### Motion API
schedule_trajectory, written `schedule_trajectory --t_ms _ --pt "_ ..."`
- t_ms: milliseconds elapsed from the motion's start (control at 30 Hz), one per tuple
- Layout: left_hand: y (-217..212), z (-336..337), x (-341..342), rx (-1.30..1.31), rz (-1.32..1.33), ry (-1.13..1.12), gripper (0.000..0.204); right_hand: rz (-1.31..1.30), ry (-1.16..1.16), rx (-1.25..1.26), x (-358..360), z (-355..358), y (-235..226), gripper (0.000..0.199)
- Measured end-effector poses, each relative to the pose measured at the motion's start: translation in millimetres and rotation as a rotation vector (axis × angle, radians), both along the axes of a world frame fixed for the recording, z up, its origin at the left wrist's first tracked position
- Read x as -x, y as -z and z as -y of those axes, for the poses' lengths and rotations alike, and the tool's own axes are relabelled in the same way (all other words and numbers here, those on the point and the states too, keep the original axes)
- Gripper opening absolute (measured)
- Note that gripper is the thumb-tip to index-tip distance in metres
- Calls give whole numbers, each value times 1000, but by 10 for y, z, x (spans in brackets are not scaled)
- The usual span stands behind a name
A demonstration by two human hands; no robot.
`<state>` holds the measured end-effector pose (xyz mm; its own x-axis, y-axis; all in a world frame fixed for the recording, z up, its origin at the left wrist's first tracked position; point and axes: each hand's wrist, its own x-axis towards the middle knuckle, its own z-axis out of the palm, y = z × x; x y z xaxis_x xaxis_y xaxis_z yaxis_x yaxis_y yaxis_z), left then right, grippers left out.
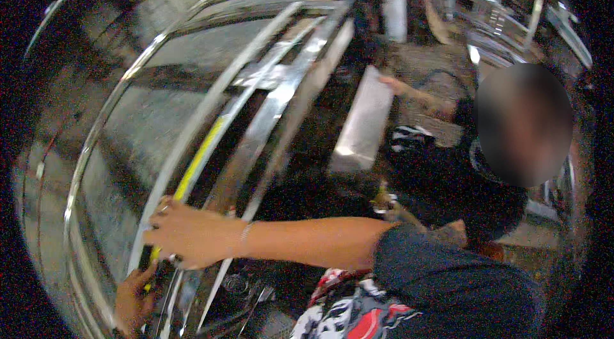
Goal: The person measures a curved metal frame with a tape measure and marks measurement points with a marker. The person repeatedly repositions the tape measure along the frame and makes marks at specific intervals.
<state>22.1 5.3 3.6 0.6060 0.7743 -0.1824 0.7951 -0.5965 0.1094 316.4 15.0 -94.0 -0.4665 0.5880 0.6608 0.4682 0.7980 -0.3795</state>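
Head view: both hands grip a yellow tape measure [192, 169] along shiny steel bars [268, 115].

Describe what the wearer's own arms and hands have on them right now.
The right hand is bare, with a thin bracelet at the wrist and what looks like a ring on one finger. Its forearm is uncovered up to a dark short sleeve. The left hand is bare too; its arm is out of view.

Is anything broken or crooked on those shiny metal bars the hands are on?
Nothing looks broken. The metal bars only seem curved because the wide lens bends them. The right hand rests over a bar and a yellow strip; the left hand grips its lower end.
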Motion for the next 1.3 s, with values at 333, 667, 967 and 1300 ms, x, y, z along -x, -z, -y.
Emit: schedule_trajectory --t_ms 333,667,967,1300 --pt "-107 107 -15 -6 -58 -12 79 -128 -73 6 16 147 -98 33" --pt "-183 189 -114 52 -124 -80 69 -201 -137 19 56 122 1 43" --pt "-151 166 -196 47 -111 -60 65 -234 -178 -7 62 115 17 40" --pt "-209 162 -204 89 -39 -73 52 -182 -253 70 -16 148 -50 60"
